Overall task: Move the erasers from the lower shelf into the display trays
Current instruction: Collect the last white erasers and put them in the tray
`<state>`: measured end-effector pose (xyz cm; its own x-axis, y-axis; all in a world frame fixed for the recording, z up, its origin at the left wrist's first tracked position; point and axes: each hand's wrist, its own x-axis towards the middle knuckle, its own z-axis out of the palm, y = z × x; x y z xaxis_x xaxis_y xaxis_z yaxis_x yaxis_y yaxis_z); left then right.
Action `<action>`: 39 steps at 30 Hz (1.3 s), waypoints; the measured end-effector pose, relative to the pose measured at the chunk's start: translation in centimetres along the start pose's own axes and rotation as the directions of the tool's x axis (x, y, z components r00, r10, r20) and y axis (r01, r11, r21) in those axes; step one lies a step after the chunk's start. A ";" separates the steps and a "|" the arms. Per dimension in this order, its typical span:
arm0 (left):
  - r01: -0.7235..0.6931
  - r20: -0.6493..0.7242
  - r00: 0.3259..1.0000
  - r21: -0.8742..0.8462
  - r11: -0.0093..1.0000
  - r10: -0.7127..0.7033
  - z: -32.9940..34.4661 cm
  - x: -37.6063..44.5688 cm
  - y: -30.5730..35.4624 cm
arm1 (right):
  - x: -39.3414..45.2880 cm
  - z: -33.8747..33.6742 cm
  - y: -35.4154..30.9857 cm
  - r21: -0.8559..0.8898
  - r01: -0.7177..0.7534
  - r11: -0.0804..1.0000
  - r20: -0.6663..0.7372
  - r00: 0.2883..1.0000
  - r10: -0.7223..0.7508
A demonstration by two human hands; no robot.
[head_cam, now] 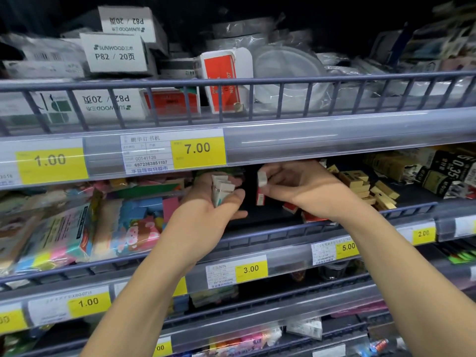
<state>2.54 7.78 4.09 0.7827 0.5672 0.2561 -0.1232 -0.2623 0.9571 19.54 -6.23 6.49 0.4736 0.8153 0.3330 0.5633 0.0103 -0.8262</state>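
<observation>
My left hand (206, 202) grips a small bunch of white erasers (222, 189) at the middle shelf, fingers curled round them. Beside it, my right hand (296, 188) pinches a single white eraser with a red sleeve (261, 185) between thumb and fingertips, held upright above a dark tray (260, 215). More red-sleeved erasers (309, 215) lie in the tray under my right wrist. Both hands reach under the upper shelf's price rail, which hides the fingertips partly.
Gold and black erasers (365, 186) are piled to the right. Colourful sticky-note packs (103, 228) fill the shelf's left side. A blue wire rail (283, 231) fronts this shelf. Boxes and plastic bowls sit on the shelf above, more stock on the shelves below.
</observation>
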 end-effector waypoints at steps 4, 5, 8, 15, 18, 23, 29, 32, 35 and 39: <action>-0.110 0.032 0.994 0.247 0.963 0.105 -0.4 -0.3 0.1 | -1.2 1.2 -1.0 0.194 0.050 0.980 0.065 0.996 -0.064; -0.152 0.059 0.988 0.293 0.944 0.141 -0.4 -0.4 0.3 | -1.4 1.6 -1.1 0.236 0.054 0.970 0.069 0.995 -0.072; -0.189 0.152 0.976 0.232 0.954 0.156 -0.1 -0.7 0.7 | -1.6 2.4 -1.5 0.323 0.058 0.944 0.040 0.996 -0.075; -0.174 0.073 0.984 0.278 0.945 0.159 0.4 -0.5 0.8 | -2.1 1.3 -2.2 0.271 0.025 0.962 0.058 0.997 -0.043; -0.138 0.035 0.990 0.253 0.958 0.133 0.6 -0.3 0.7 | -1.8 -0.4 -2.0 0.042 0.030 0.999 -0.061 0.998 -0.028; -0.067 0.031 0.998 0.152 0.986 0.063 0.7 0.1 0.4 | -0.9 -3.5 -1.0 -0.580 -0.134 0.804 0.012 0.985 0.173; 0.036 0.025 0.999 0.066 0.997 -0.037 1.0 0.4 0.5 | 0.3 -3.0 -0.2 -0.865 -0.004 0.502 0.211 0.905 0.370; 0.087 0.019 0.996 0.033 0.996 -0.088 1.0 0.5 0.6 | 0.9 -3.0 -0.1 -0.883 0.023 0.468 0.212 0.910 0.356; 0.139 0.013 0.990 -0.005 0.990 -0.139 0.9 0.5 0.9 | 0.7 -3.0 -0.1 -0.766 -0.023 0.643 0.190 0.947 0.259; 0.166 0.017 0.986 -0.020 0.986 -0.166 0.7 0.4 1.5 | -0.9 -2.3 -1.0 -0.284 -0.017 0.959 0.140 0.988 0.059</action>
<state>3.13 7.06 5.51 0.8024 0.5897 0.0913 -0.0032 -0.1488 0.9889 20.15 -8.32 8.06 0.4066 0.8876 0.2165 0.7241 -0.1686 -0.6688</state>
